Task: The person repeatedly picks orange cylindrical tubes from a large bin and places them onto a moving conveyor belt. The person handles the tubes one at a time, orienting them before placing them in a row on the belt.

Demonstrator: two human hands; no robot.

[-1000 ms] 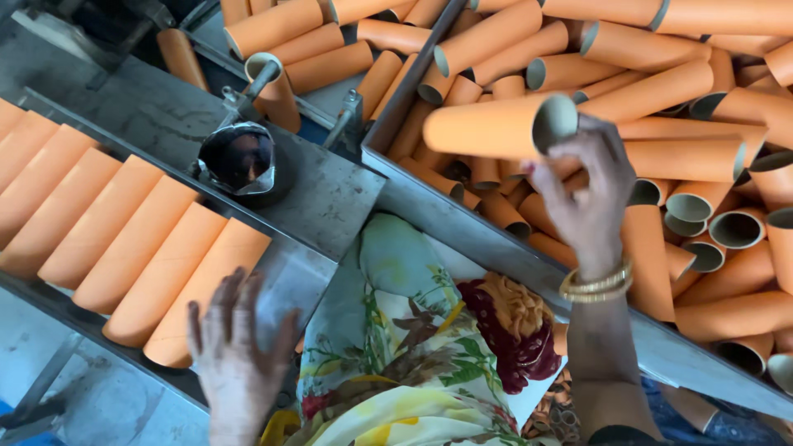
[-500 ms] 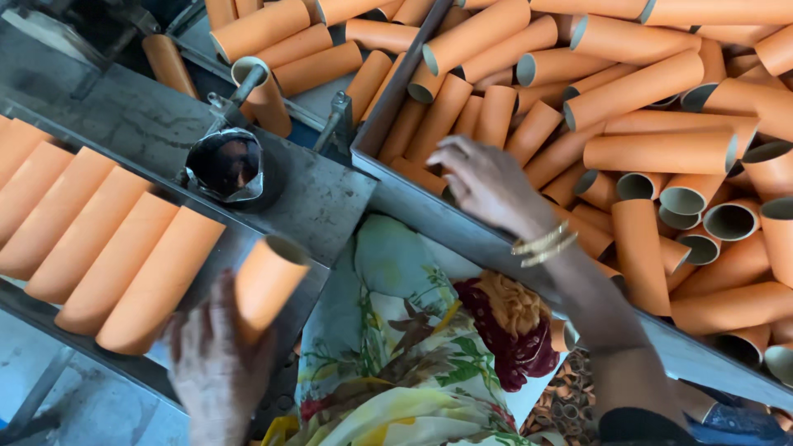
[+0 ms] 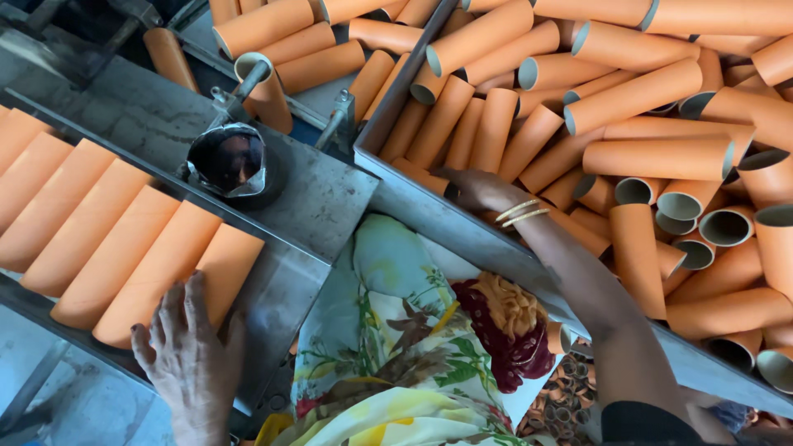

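Since the earlier frame, the last orange tube (image 3: 178,277) has been laid flat at the end of the row on the metal tray (image 3: 306,206), left of the middle. The left hand (image 3: 192,355) is spread flat, pressed against its near end, likely so it stays in line. The right hand (image 3: 472,188) has been reached into the bin of tubes (image 3: 628,124) at the upper right; whether its fingers are closed cannot be told.

Six orange tubes (image 3: 124,248) in row; two hands.
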